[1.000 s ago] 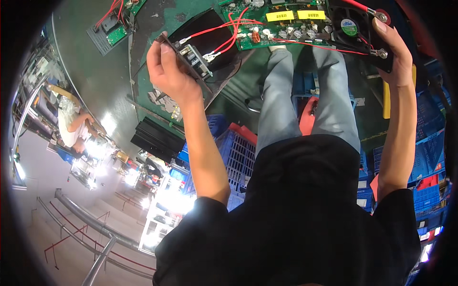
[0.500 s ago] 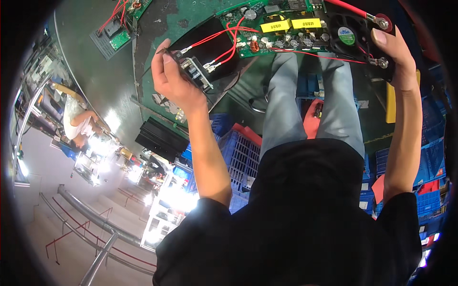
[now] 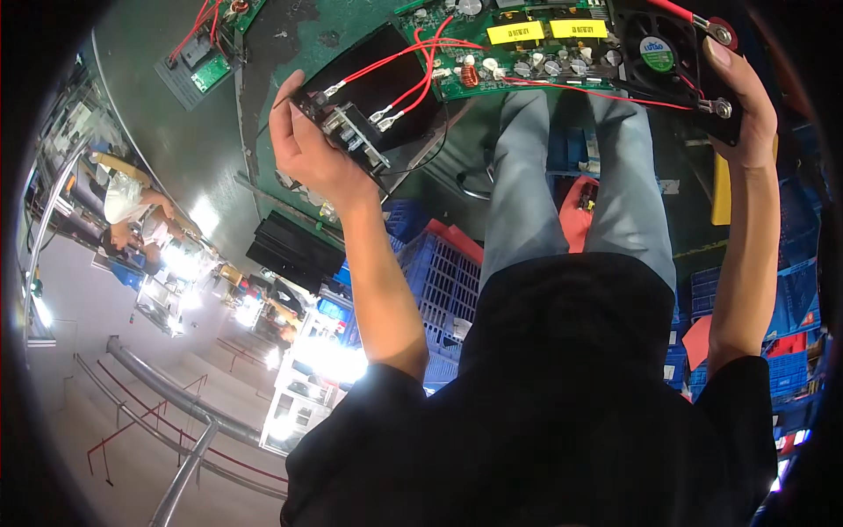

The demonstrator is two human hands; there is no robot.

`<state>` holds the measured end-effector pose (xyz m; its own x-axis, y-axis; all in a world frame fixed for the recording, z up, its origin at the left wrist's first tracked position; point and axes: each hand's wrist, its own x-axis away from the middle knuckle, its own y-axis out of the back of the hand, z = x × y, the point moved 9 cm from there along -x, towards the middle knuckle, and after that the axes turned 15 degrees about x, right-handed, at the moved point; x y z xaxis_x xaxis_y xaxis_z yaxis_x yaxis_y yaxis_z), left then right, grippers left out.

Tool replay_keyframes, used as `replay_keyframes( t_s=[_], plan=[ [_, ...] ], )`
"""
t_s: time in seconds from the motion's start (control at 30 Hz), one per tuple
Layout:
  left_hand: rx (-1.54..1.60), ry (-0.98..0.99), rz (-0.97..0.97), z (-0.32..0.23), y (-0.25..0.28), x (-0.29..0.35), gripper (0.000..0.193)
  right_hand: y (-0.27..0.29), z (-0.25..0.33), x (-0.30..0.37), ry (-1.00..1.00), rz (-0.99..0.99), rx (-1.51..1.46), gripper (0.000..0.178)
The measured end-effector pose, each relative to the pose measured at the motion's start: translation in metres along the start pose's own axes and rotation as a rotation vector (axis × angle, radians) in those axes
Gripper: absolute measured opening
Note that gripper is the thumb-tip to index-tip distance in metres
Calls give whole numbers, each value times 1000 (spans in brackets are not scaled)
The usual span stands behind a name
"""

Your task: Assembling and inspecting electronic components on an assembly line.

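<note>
A worn dark-green tabletop [image 3: 294,53] is stretching beneath. At its near edge, a long black-cased electronic unit [image 3: 527,66] with a green circuit board is spanning both hands. The right hand's [image 3: 748,110] fingers are gripping the round-fan end; the left hand's [image 3: 320,162] are pinching a small black socket panel [image 3: 356,136] with red wires [image 3: 386,60].

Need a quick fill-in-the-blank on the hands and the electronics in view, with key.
1. The right hand grips a black end plate beside the cooling ____.
2. The left hand holds an end panel joined to the circuit board by wires coloured ____.
3. Both rectangular blocks on the circuit board are ____.
4. The slatted crate between left forearm and torso is ____.

Missing words: fan; red; yellow; blue.
</note>
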<state>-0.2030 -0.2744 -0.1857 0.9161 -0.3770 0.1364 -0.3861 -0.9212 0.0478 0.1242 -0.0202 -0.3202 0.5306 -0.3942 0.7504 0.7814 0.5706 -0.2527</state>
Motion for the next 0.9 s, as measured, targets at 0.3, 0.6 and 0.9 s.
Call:
replay_keyframes(
  t_s=[0.3, 0.6, 0.9],
  plan=[
    [-31, -9, 19, -1, 2, -2, 28, 19, -11, -1, -20, -12, 2, 34],
    [-10, 0, 21, 1, 4, 2, 29, -2, 4, 0, 51, 152, 75, 38],
    [-154, -42, -16, -4, 8, -4, 31, 7, 8, 4, 23, 44, 174, 46]
  ],
)
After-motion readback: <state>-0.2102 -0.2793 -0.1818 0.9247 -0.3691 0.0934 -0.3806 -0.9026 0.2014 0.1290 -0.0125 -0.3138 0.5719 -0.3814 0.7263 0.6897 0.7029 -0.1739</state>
